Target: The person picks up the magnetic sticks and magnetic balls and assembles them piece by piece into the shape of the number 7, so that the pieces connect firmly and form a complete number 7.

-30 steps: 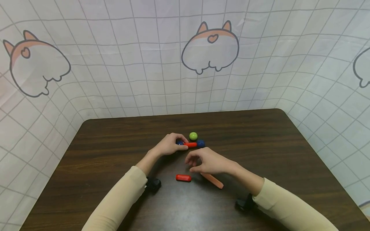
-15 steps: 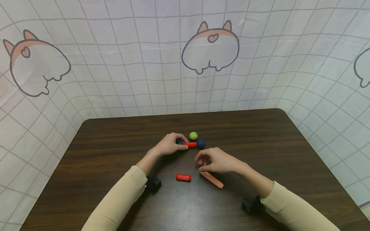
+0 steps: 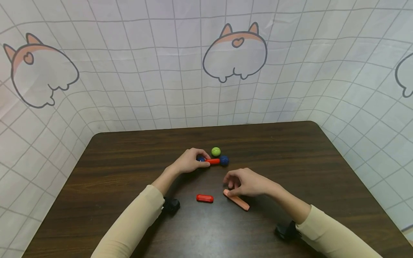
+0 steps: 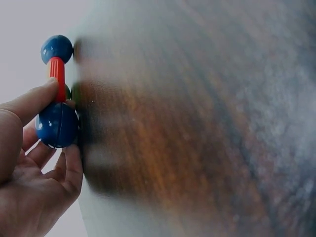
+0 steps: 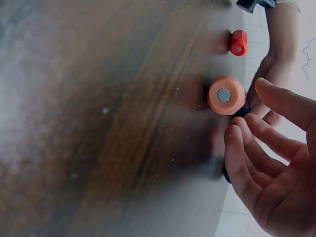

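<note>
My right hand point(image 3: 248, 182) has shifted rightward and slightly down the frame, so it now hovers over the peach-orange, faceted, plastic-looking stick point(image 3: 239, 202), right of centre in the frame's lower half. Thumb and fingers stand apart, holding nothing. My left hand point(image 3: 188, 161), unmoved near the centre, pinches a ribbed, bright-red plastic-looking rod point(image 3: 213, 161) with a glossy blue ball point(image 4: 57, 48) at each end. The right wrist view reveals a round silver disc point(image 5: 224, 95) in the stick's end (I can't make it out from the head view); the left wrist view shows my thumb pressing the rod.
</note>
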Demonstrator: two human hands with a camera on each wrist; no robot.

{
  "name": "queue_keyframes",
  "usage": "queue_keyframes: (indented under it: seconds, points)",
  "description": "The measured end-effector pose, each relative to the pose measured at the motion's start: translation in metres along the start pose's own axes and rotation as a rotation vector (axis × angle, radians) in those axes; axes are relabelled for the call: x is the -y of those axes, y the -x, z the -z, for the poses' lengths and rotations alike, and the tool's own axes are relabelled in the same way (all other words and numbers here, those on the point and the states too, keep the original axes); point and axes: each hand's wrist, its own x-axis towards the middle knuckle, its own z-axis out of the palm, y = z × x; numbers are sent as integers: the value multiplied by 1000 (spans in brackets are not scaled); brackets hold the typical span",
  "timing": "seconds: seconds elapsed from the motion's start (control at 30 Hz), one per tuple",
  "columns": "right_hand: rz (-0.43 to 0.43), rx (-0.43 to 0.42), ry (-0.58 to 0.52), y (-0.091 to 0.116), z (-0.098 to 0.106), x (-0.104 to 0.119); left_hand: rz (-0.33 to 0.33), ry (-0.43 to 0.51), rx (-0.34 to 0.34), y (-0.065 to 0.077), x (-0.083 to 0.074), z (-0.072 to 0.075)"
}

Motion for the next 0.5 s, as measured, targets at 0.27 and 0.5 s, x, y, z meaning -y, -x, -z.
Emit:
queue_keyframes:
  seconds: [0.27,0.5]
  points:
    - [-54,14,-3,4,-2,-3,1,4,3,0,0,1]
    - [-65,54,-25,5,-2,-4,6,-4,1,-1,1,0]
